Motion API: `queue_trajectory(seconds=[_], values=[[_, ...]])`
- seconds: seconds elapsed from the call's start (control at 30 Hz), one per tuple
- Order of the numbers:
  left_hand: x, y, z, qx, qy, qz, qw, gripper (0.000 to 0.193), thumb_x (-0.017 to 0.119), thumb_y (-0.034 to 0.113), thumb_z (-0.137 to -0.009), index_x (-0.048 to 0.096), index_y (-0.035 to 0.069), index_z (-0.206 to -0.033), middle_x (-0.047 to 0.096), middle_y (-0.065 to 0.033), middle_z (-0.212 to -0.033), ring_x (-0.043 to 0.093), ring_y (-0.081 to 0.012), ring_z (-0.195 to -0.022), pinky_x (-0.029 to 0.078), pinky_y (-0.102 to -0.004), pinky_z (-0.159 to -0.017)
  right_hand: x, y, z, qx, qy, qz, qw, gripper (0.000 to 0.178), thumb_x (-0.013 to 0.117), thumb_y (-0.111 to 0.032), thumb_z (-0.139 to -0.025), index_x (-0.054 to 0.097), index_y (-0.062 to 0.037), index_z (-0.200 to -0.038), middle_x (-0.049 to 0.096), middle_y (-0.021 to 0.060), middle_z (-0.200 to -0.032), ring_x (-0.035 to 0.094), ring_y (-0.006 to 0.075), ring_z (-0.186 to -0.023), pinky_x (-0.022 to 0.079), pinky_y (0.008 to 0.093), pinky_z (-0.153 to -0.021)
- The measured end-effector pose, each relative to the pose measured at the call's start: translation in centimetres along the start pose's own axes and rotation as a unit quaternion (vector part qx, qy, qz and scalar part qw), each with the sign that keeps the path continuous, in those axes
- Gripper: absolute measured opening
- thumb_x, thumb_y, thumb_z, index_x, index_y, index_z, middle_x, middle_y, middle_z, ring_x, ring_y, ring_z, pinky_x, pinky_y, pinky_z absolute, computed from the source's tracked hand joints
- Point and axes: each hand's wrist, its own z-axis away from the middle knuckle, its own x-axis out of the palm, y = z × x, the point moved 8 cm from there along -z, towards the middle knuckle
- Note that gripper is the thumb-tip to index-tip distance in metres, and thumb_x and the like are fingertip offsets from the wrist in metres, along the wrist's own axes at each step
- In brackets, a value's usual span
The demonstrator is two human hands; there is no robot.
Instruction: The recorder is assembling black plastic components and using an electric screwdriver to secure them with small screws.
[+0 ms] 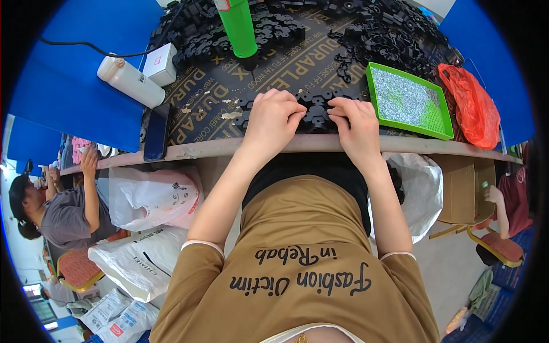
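two bare hands [274, 114] [355, 117] closely flank angular, matte black pieces [317, 115].

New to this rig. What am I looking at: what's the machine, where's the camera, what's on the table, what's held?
There is no robot here: a person works with two bare hands. The single picture comes from a wide fisheye camera on their head, looking down, so edges bend and their own shirt shows below.

The left hand and right hand are at a row of black parts near the table's front edge. Fingers and thumbs come together there; whether either grips a part is unclear.

More black pieces are heaped at the back. A green tool points down beyond the hands. To the left are a white bottle and a phone; to the right, a green tray of small silvery pieces and a red bag.
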Motion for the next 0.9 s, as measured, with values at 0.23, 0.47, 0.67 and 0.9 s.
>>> queue_trajectory(seconds=[0.23,0.47,0.67,0.9], values=[[-0.4,1.6,0.3,0.077,-0.003,-0.052,0.996,0.007,0.070,0.010,-0.074,0.071,0.006,-0.080,0.063,-0.0018,-0.080,0.057,-0.0201,-0.080,0.040,-0.0337,-0.074,0.1,0.0,0.0,-0.002,0.004,0.003,1.000,0.021,0.064,0.002,-0.074,0.061,-0.0070,-0.093,0.067,0.0023,-0.076,0.061,0.0205,-0.076,0.042,0.0328,-0.074],[0.1,3.0,1.3,0.163,-0.046,-0.111,0.979,0.014,0.069,0.012,-0.077,0.070,0.006,-0.090,0.062,-0.0043,-0.089,0.057,-0.0206,-0.083,0.041,-0.0343,-0.075,-0.1,0.2,0.3,-0.004,0.014,0.008,1.000,0.021,0.064,0.002,-0.074,0.061,-0.0074,-0.093,0.066,0.0023,-0.076,0.061,0.0204,-0.076,0.042,0.0332,-0.073],[-0.5,5.2,-2.0,0.194,0.039,-0.100,0.975,0.012,0.065,0.014,-0.080,0.068,0.007,-0.090,0.062,-0.0058,-0.092,0.057,-0.0231,-0.087,0.043,-0.0351,-0.075,-5.0,3.5,-0.6,0.058,0.094,0.041,0.993,0.019,0.063,-0.004,-0.079,0.064,-0.0091,-0.097,0.064,0.0093,-0.088,0.060,0.0277,-0.088,0.045,0.0373,-0.078],[14.6,9.1,-10.8,0.210,-0.224,-0.101,0.946,0.015,0.059,0.013,-0.076,0.070,0.004,-0.078,0.066,-0.0146,-0.079,0.064,-0.0327,-0.083,0.051,-0.0432,-0.076,-7.1,13.2,0.6,0.223,-0.183,0.205,0.935,0.023,0.069,-0.014,-0.075,0.067,0.0011,-0.092,0.065,0.0195,-0.088,0.062,0.0346,-0.086,0.048,0.0406,-0.076]])
